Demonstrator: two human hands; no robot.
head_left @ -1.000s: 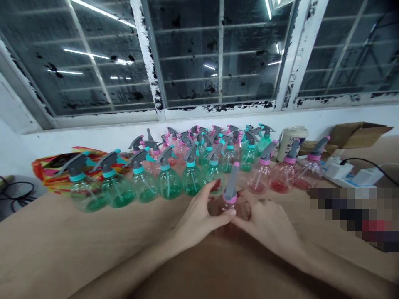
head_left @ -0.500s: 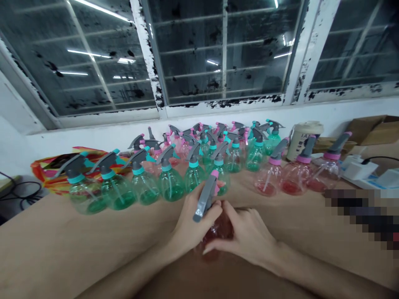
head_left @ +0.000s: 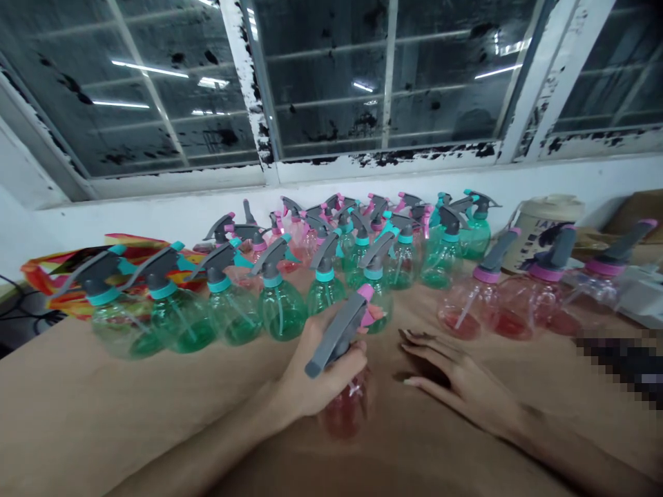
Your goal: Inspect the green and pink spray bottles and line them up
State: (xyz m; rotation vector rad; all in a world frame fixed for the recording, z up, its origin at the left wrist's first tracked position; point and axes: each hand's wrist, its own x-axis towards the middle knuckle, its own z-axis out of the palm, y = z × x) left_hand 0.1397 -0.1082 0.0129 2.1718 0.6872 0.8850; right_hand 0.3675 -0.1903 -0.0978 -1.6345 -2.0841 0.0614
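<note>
My left hand point(head_left: 315, 373) is closed round the neck of a pink spray bottle point(head_left: 344, 411), under its grey trigger head with a pink nozzle. The bottle is close to me at the middle of the table, and its neck is hidden by my fingers. To its right, my right hand point(head_left: 460, 379) is off the bottle, low over the tabletop, fingers spread and holding nothing. Just beyond my hands stands a row of green spray bottles point(head_left: 282, 310) with grey and turquoise heads. Pink spray bottles point(head_left: 469, 310) stand beyond my right hand.
More pink and green bottles crowd against the wall under the window. A colourful bag point(head_left: 39, 273) lies at the left behind the green row. A pale printed cup point(head_left: 543, 231), a cardboard box point(head_left: 635, 214) and a white power strip point(head_left: 642, 297) are at the right.
My right hand has let go of the pink bottle's body and moved right, its fingers opening. My left hand still grips the neck. The view has shifted slightly.
</note>
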